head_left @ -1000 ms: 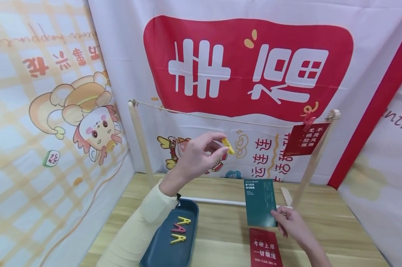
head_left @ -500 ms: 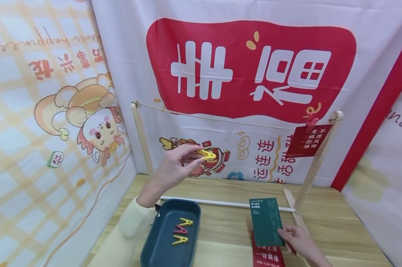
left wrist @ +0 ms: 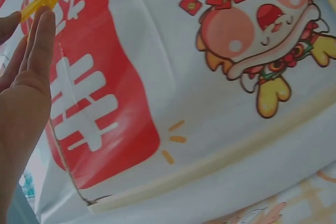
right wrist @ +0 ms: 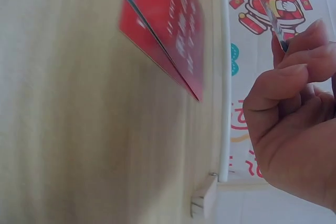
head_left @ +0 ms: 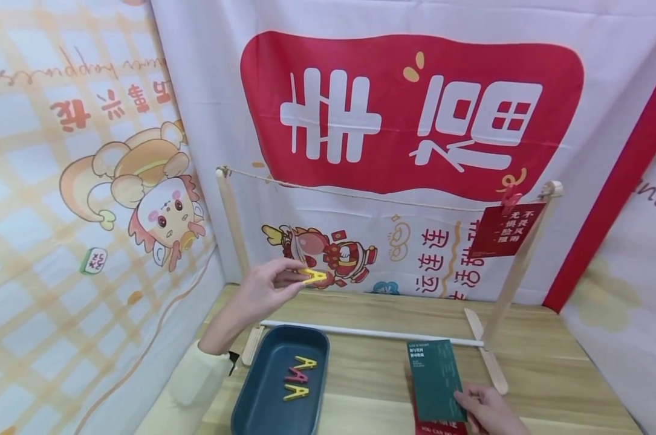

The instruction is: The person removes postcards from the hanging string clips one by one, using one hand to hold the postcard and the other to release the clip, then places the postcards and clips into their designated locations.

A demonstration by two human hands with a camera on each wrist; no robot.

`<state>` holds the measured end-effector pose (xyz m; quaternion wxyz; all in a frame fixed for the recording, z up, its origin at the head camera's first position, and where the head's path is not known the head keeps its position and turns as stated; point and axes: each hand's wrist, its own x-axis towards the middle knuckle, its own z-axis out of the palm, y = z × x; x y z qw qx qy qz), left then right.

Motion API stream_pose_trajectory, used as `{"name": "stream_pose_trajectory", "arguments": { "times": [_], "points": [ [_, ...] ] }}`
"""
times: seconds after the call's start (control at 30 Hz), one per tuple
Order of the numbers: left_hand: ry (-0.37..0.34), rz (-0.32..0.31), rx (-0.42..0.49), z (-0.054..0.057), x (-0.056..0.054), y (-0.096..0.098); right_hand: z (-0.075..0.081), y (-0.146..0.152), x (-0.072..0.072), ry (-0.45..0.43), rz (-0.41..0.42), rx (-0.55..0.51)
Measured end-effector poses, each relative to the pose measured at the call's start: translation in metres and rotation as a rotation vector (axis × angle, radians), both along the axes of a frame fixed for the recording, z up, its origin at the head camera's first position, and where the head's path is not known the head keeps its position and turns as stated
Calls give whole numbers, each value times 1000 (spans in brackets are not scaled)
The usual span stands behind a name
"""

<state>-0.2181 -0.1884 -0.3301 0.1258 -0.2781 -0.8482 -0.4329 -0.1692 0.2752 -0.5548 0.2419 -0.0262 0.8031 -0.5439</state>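
Note:
Above the tray, my left hand (head_left: 265,291) pinches a yellow clothespin (head_left: 314,276) between thumb and fingertips; the left wrist view also shows this clothespin (left wrist: 42,1). My right hand (head_left: 488,408) grips the lower right edge of a green card (head_left: 435,377) with white print. That card covers most of a red card (head_left: 442,428) at the table's near side. A string (head_left: 360,196) runs between two wooden posts. At its right end, a red clothespin (head_left: 511,198) holds another red card (head_left: 504,232).
A dark blue tray (head_left: 251,377) on the left of the wooden table (head_left: 371,374) holds two yellow clothespins and one pink. The rack's white crossbar (head_left: 371,331) spans behind the cards. Its right wooden foot (head_left: 493,370) lies beside them. Printed cloth (head_left: 197,60) hangs behind.
My left hand has come down and left with the yellow clothespin, away from the string. My right hand has lowered the green card toward the near side, over the red card.

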Motion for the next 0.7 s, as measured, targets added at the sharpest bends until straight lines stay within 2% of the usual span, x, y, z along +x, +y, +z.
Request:
{"name": "stream_pose_trajectory", "arguments": {
  "times": [0.13, 0.27, 0.47, 0.6, 0.7],
  "points": [
    [-95, 10, -62, -20, 1, -10, -9, -2, 6, 0, 12, -20],
    [-167, 4, -123, -46, 2, -17, -17, -2, 13, 1, -11, 18],
    [-328, -22, -124, -85, 4, -24, -27, -2, 17, 2, -51, 31],
    [-443, -48, -164, -108, 7, -27, -34, -2, 17, 20, -20, 14],
    [-507, -76, -231, -124, 11, -27, -38, -2, 18, 53, 3, 70]
  ]
}}
